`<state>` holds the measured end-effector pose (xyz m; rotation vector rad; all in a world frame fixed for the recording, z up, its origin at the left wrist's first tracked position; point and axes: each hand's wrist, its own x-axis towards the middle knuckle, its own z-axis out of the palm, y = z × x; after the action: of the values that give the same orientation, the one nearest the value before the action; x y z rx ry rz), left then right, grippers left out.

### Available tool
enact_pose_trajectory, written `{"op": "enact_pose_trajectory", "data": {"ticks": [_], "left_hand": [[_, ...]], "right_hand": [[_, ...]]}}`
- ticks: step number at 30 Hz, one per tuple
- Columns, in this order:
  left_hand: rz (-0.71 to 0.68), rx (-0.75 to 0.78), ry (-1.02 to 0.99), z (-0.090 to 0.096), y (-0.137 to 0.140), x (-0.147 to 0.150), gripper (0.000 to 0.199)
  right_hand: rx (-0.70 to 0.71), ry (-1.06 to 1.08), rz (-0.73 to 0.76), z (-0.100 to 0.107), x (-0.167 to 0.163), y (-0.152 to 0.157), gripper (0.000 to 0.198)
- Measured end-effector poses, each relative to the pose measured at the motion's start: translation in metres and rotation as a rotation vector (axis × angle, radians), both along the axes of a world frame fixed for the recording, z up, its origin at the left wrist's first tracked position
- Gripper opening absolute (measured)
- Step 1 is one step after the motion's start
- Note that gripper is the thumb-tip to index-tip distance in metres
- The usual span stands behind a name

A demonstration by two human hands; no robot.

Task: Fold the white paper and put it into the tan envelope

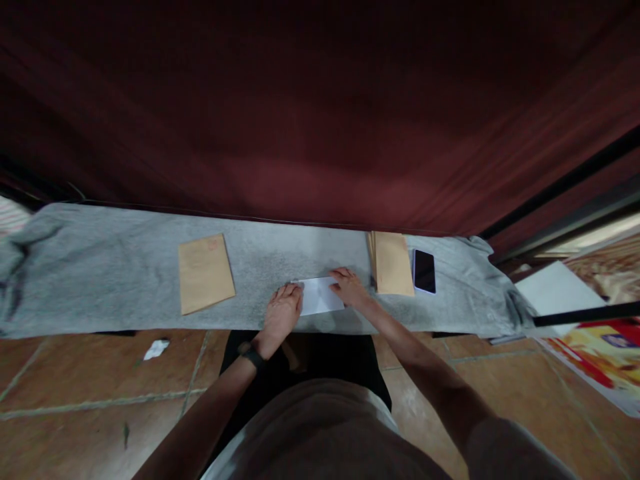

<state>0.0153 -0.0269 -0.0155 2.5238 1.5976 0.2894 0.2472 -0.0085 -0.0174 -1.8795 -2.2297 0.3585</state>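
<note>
A white sheet of paper (319, 297), which looks folded into a narrow strip, lies on the grey cloth in front of me. At its left end, my left hand (284, 308) has its fingers bent and closed on the paper's edge. My right hand (349, 288) grips the right end, its forefinger along the top edge and its thumb lower on the sheet. To the right of that hand sits a small stack of brown envelopes (394, 263). A single brown envelope (205, 274) lies apart on the left.
A grey cloth (125, 267) covers the long, narrow table. A phone (425, 271) lies right of the envelope stack. Behind the table hangs a dark red curtain (310, 133). A crumpled white scrap (157, 349) is on the tiled floor, and a colourful printed sheet (600, 353) is at far right.
</note>
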Motion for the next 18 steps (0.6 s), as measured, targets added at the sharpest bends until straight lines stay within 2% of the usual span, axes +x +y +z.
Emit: {"op": "enact_pose_trajectory", "data": {"ticks": [4,8,13,18], "left_hand": [[0.005,-0.052,-0.031,0.002,0.023,-0.002,0.043],[0.029,-0.149,-0.041,0.003,0.04,0.001,0.048],[0.05,-0.238,-0.076,0.013,0.058,0.003,0.042],[0.018,-0.229,-0.135,0.041,0.076,0.004,0.02]], "right_hand": [[-0.14,-0.014,-0.034,0.007,-0.001,0.022,0.038],[-0.184,0.007,-0.05,0.009,0.0,0.031,0.029],[-0.168,0.091,-0.035,0.017,-0.002,0.033,0.014],[-0.067,0.236,0.007,0.049,0.001,0.035,0.012]]}}
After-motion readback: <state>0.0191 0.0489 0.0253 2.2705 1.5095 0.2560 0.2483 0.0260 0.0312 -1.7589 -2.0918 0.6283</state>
